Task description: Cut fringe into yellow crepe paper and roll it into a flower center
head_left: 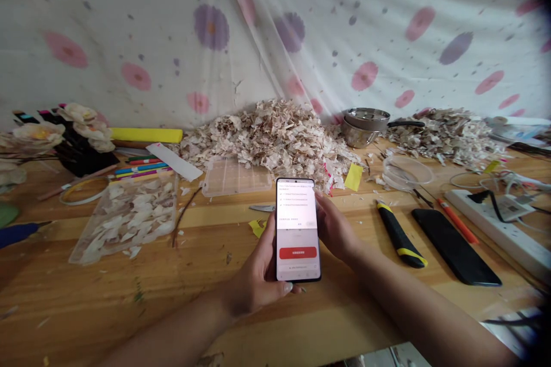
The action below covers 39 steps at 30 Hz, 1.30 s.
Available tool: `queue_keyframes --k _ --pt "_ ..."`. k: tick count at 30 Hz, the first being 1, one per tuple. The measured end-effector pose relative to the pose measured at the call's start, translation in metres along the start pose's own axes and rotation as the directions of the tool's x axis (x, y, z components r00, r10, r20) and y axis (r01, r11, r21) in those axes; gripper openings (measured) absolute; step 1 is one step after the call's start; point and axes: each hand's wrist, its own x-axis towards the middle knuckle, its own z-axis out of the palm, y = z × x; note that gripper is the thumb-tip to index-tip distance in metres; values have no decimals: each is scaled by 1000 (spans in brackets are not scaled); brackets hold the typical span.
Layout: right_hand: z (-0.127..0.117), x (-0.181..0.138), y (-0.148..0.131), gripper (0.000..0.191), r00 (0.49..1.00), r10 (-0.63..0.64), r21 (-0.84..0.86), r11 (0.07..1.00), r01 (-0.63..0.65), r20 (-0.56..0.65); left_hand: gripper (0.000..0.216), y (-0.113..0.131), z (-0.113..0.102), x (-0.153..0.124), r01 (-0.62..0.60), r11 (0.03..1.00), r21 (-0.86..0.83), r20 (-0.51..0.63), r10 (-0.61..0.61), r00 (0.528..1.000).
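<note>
A smartphone (298, 272) stands tilted toward me over the wooden table, its screen lit with a white pop-up box and a red button. My left hand (256, 278) grips it from the left and below, thumb along the lower edge. Against its upper right edge is my right hand (338, 229), also closed on the phone, with most fingers hidden behind it. Just past the phone lie partly covered scissors (262, 207) and a yellow paper scrap (257, 228).
A big heap of pale dried flakes (275, 135) lies at the back, near metal pots (359, 126). At left sits a clear tray of flakes (129, 218). On the right are a black-yellow utility knife (399, 235), a dark phone (456, 246) and a power strip (501, 229).
</note>
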Motion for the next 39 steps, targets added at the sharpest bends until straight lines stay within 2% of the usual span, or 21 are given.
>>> queue_keyframes --k 4,9,13,19,26,33,39 --pt "0 -1 0 45 1000 -18 -22 1000 18 -3 118 -3 -2 0 1 1000 0 -6 -1 1000" --pt "-3 -1 2 44 999 39 -63 997 -40 -14 116 -5 -5 0 -15 1000 -4 12 15 1000" --pt "-5 -1 2 41 1000 20 -58 998 -20 -1 114 -5 -5 0 -16 999 -34 20 17 1000" --pt "-4 -3 -1 39 994 98 -139 985 -105 -57 115 -4 -4 0 -12 1000 -26 16 13 1000" --pt "-6 1 1 43 989 85 -64 994 -93 -120 114 -4 -3 -1 -4 1000 -4 27 4 1000" --pt "-8 2 2 43 995 81 -29 996 -83 -65 113 -6 -4 0 -10 1000 -2 19 10 1000" --pt "-6 -2 -4 29 997 73 -179 981 -68 22 117 -3 -5 1 -22 999 -27 21 23 1000"
